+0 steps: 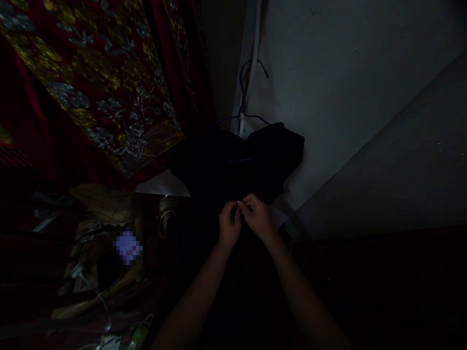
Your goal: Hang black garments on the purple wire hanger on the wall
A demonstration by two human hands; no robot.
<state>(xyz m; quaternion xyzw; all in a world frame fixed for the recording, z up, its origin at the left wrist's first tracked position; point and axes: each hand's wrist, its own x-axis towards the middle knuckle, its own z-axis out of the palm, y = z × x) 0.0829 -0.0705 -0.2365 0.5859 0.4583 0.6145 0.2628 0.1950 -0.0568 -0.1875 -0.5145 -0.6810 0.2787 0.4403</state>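
Note:
A black top (273, 150) with short sleeves hangs on a thin bluish wire hanger (242, 97) in front of me. At its lower front, my left hand (229, 224) and my right hand (257, 215) meet, fingertips almost touching. Thumb and fingers of each hand are closed in a pinch against the dark cloth. It is too dark to make out any small fastening between them, and the lower part of the top merges into shadow.
Red cloth (109, 73) with gold and silver embroidery hangs at the left. A grey wall (350, 82) and a white pipe (255, 53) stand behind. A clog-like shoe (168, 206) shows below. A blurred lit screen (127, 247) and a white cable (95, 289) lie lower left.

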